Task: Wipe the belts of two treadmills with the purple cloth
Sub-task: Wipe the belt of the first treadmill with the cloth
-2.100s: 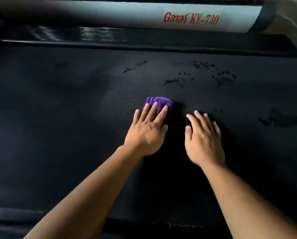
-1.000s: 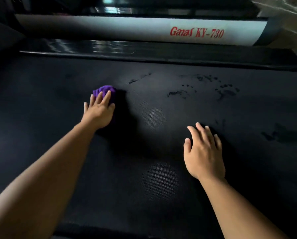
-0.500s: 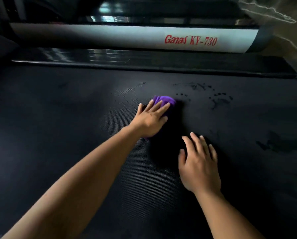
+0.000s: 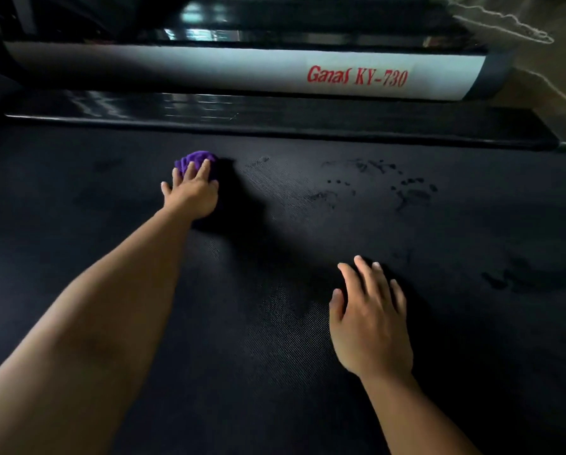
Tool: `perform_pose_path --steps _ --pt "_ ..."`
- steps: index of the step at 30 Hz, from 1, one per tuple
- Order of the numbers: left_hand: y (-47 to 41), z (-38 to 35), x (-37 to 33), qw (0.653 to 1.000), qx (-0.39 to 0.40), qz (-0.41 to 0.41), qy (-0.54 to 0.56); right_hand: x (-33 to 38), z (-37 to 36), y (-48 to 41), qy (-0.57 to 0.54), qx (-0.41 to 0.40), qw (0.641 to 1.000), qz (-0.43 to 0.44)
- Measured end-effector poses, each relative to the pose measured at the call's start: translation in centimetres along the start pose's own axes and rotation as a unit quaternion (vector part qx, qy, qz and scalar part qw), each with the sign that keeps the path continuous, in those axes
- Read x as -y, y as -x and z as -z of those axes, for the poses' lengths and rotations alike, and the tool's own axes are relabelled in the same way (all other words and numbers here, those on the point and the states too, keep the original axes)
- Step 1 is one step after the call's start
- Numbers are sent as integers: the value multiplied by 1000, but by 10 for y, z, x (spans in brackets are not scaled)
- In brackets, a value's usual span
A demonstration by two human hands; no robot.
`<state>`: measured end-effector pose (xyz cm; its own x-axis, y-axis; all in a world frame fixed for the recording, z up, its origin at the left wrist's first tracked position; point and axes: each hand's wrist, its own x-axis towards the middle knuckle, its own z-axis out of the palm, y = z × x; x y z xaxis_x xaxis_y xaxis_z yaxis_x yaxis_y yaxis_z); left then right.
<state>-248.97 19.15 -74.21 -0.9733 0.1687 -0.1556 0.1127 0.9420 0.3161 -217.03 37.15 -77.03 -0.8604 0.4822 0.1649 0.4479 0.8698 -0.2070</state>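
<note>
The fingers point(image 4: 204, 167) of the left hand point(image 4: 191, 195) are laid straight and slightly spread over one purple cloth point(image 4: 196, 158), which is pressed down onto the belt point(image 4: 275, 323). The cloth is bunched into a small wad and is seen only beyond the fingertips, the rest being covered by the hand. It lies at the far left of the belt, near the far edge. The fingers point(image 4: 363, 274) of the right hand point(image 4: 371, 326) are held straight and a little apart, and the palm is laid flat on the belt, nearer and to the right, well apart from the cloth; nothing is held in it. Two hands and two bare forearms are counted, and one cloth. One belt is in view, black and finely woven, filling most of the scene. Several dark smudges point(image 4: 413, 192) are scattered on it to the right of the cloth, and one larger smudge point(image 4: 511, 279) is seen at the right, beyond the right hand. Along the far edge of the belt one glossy black side rail point(image 4: 307, 121) is found, and behind it one pale cover point(image 4: 209, 65) printed in red with "Ganas KY-730". Nothing is placed between the cloth and the smudges.
</note>
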Motion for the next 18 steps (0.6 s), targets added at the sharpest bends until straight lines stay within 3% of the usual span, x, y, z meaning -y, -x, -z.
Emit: perform_pose_path --steps 4,8,11,13,18 --pt "-2 -14 -63 998 20 -60 -30 -2 -1 -1 3 13 1000 0" --pt "44 -45 -120 962 57 -253 -86 -1 -1 -2 -3 5 1000 -7" --pt "58 -43 -98 932 82 -336 -105 0 0 -2 -16 -6 1000 -6" --pt "44 -32 -68 936 71 -322 -122 -1 -1 -2 -16 -8 1000 -5" --pt "-17 -4 -12 988 31 -128 -78 -1 -2 -1 -4 -4 1000 -3"
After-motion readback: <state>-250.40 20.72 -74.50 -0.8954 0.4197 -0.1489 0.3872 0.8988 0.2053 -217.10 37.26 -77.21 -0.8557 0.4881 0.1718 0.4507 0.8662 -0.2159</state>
